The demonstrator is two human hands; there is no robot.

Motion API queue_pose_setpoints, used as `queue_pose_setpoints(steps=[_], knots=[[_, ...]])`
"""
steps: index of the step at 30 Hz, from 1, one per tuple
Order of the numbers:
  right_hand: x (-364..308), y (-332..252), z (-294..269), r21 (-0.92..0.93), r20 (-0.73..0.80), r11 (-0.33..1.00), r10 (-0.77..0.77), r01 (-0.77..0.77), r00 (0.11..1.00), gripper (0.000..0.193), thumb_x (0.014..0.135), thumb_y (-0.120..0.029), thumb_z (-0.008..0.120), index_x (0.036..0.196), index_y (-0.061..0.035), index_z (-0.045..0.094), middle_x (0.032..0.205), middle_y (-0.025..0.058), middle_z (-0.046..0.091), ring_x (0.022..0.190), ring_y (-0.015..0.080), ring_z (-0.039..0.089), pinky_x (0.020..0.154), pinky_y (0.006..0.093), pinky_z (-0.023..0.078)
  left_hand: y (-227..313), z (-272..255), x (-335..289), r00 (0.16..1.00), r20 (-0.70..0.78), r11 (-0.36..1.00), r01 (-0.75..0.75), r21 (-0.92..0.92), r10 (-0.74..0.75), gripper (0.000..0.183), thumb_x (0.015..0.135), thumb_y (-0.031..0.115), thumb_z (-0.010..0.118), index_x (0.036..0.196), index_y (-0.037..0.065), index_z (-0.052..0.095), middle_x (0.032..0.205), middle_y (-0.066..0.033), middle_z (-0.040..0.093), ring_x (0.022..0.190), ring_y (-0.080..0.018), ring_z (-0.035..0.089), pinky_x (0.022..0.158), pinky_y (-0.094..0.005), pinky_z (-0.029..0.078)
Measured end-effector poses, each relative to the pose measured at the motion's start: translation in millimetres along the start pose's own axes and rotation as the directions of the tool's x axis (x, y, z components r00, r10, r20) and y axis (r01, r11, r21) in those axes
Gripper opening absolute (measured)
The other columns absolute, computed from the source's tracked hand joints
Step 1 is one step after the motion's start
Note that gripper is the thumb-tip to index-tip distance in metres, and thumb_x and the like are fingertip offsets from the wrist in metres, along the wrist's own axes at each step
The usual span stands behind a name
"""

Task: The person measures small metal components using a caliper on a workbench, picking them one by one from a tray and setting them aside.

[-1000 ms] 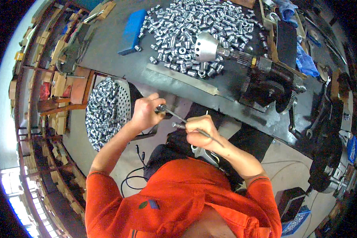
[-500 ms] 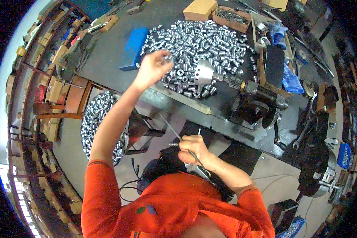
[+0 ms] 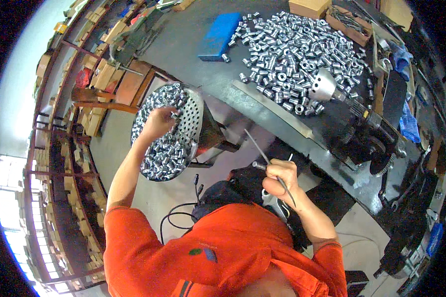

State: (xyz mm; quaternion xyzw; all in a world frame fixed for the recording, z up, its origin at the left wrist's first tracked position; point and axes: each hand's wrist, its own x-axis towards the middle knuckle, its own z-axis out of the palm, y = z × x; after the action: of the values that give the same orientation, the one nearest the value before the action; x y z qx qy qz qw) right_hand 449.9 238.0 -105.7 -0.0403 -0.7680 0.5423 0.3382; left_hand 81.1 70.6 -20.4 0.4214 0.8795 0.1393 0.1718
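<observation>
My left hand [image 3: 159, 123] is over a round perforated metal basin [image 3: 194, 106] on the left, its fingers curled among shiny metal fittings [image 3: 164, 158]. Whether a fitting is between its fingertips cannot be made out. In front of my body, my right hand [image 3: 281, 177] is closed in a fist around a slim grey metal rod [image 3: 255, 143], which slants up to the left. A small cylindrical metal fitting [image 3: 258, 165] also sticks out of that fist on its left side. On the dark workbench [image 3: 183, 49] lies a wide heap of similar fittings [image 3: 302, 54].
A blue block [image 3: 220, 37] lies left of the heap. A dark machine with a silver cone-shaped head [image 3: 323, 85] stands at the bench's right. A flat metal bar [image 3: 272, 109] runs along the front edge. A wooden chair [image 3: 129, 89] is beside the basin; shelves line the left.
My left hand has moved from the heap on the bench down and left to the basin. My right hand keeps its hold on the rod. The view has shifted leftward.
</observation>
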Motion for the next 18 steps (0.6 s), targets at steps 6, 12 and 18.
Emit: queue_pose_setpoints(steps=[6, 12, 18], knots=[[1, 2, 0, -0.005, 0.005, 0.999, 0.035, -0.035, 0.999, 0.034, 0.068, -0.025, 0.061, 0.054, -0.0056, 0.037, 0.052, 0.0089, 0.035, 0.044, 0.0254, 0.039, 0.042, 0.0367, 0.026, -37, 37, -35, 0.995, -0.082, 0.777, 0.094, 0.622, -0.055, 0.023, 0.069, 0.029, 0.067, 0.079, 0.008, 0.067, 0.083, -0.0146, 0.066, 0.077, -0.0340, 0.064, 0.067, -0.0444, 0.051], [-1, 7, 2, -0.009, -0.020, 0.999, 0.053, -0.053, 0.998, 0.038, 0.072, -0.028, 0.062, 0.055, -0.0052, 0.037, 0.053, 0.0086, 0.034, 0.044, 0.0244, 0.038, 0.042, 0.0359, 0.025, -67, 51, -23, 0.999, 0.000, 0.760, 0.035, 0.649, -0.046, 0.023, 0.070, 0.031, 0.066, 0.074, 0.009, 0.067, 0.080, -0.0139, 0.065, 0.078, -0.0329, 0.064, 0.066, -0.0438, 0.051], [-2, 7, 0, -0.001, -0.017, 0.999, 0.053, -0.053, 0.998, 0.034, 0.070, -0.022, 0.063, 0.055, -0.0055, 0.037, 0.053, 0.0084, 0.035, 0.044, 0.0240, 0.038, 0.042, 0.0357, 0.025, -49, 49, -23, 0.991, -0.134, 0.815, 0.055, 0.576, 0.028, 0.012, 0.068, 0.018, 0.062, 0.073, 0.008, 0.066, 0.080, -0.0126, 0.064, 0.077, -0.0328, 0.063, 0.068, -0.0421, 0.051]])
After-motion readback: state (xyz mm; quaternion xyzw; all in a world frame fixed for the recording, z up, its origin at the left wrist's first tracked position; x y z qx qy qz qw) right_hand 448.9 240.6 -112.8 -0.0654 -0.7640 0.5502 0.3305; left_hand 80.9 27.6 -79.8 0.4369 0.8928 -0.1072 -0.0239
